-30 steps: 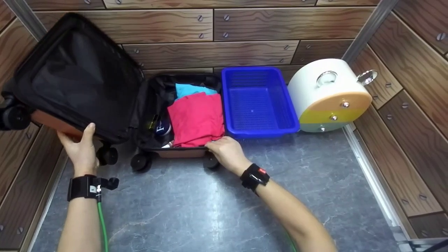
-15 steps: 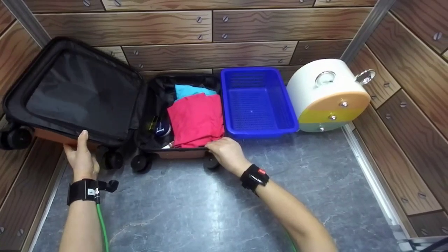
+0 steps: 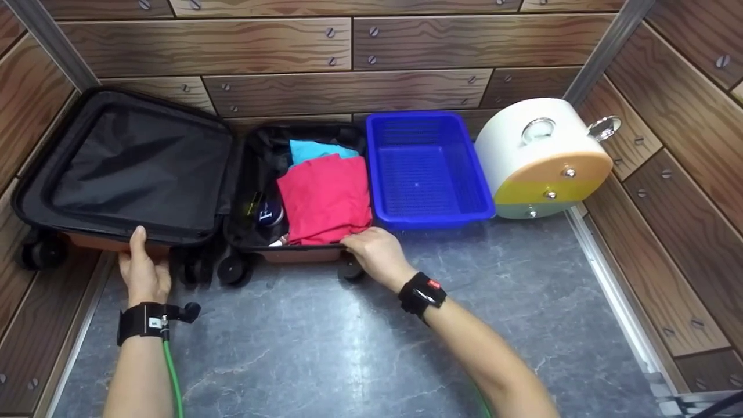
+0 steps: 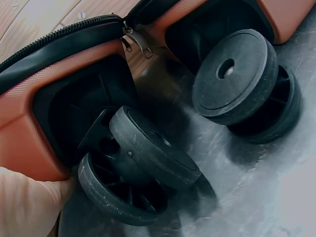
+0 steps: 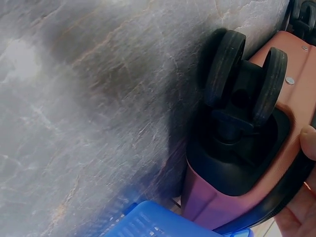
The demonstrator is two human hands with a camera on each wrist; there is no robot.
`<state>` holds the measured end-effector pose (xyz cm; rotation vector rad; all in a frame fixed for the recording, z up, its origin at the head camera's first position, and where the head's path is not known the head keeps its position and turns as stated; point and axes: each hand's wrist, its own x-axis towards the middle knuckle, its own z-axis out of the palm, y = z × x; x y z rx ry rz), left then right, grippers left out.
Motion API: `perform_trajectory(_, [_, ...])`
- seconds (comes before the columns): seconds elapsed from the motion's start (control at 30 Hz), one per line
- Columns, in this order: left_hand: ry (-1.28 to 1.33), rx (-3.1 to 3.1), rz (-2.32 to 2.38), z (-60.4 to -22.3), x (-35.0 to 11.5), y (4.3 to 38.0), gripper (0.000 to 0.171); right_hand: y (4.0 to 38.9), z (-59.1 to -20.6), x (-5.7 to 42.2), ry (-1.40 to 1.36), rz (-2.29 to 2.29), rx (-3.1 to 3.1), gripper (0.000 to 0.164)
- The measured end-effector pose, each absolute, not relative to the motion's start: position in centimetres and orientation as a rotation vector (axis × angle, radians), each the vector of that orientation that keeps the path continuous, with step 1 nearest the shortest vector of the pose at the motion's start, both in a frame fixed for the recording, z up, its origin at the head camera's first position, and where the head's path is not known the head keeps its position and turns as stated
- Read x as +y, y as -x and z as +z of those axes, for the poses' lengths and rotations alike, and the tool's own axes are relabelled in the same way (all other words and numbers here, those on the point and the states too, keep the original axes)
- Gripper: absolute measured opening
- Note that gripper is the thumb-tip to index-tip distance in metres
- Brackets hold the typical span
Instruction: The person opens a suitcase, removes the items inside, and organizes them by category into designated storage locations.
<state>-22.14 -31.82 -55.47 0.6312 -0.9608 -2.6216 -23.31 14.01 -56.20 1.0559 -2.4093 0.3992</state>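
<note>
In the head view an orange-brown suitcase lies unfolded, its black-lined lid point(image 3: 145, 162) on the left and its packed half point(image 3: 302, 254) on the right. My left hand point(image 3: 144, 273) holds the lid's front edge, thumb over the rim and fingers underneath. With my right hand point(image 3: 377, 255) I pinch the packed half's front right rim; the right wrist view shows the thumb and fingers point(image 5: 298, 210) on either side of it. Inside lie a folded red cloth point(image 3: 328, 200), a light blue cloth point(image 3: 316, 151) and a dark blue round item point(image 3: 270, 213), partly hidden.
A blue plastic basket point(image 3: 429, 223) stands against the suitcase's right side. Beyond it is a white rounded box point(image 3: 516, 128) with coloured drawer fronts. Black suitcase wheels point(image 3: 234, 270) jut toward me over the grey floor point(image 3: 325, 348). Wood-patterned walls enclose three sides.
The lid has swung down and left from a steep tilt to nearly flat, my left hand moving lower with it. My right hand has stayed on the rim.
</note>
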Motion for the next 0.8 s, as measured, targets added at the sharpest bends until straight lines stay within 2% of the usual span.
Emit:
perform_trajectory(0.33, [-0.725, -0.673, -2.792, -57.0, -32.1, 21.9, 0.065, 23.2, -56.3, 14.0, -1.053, 0.399, -2.401, 0.015])
perform_trajectory(0.4, [-0.742, -0.619, -2.821, -57.2, -32.1, 22.0, 0.066, 23.2, -56.2, 14.1, -1.05, 0.392, -2.399, 0.016])
perform_trajectory(0.57, [-0.798, -0.619, -2.868, -57.8, -32.1, 22.4, 0.085, 23.2, -56.3, 14.2, -1.042, 0.394, -2.389, 0.016])
perform_trajectory(0.8, [-0.842, -0.517, -3.019, -58.3, -32.6, 22.6, 0.078, 23.5, -56.4, 14.0, -1.039, 0.401, -2.39, 0.017])
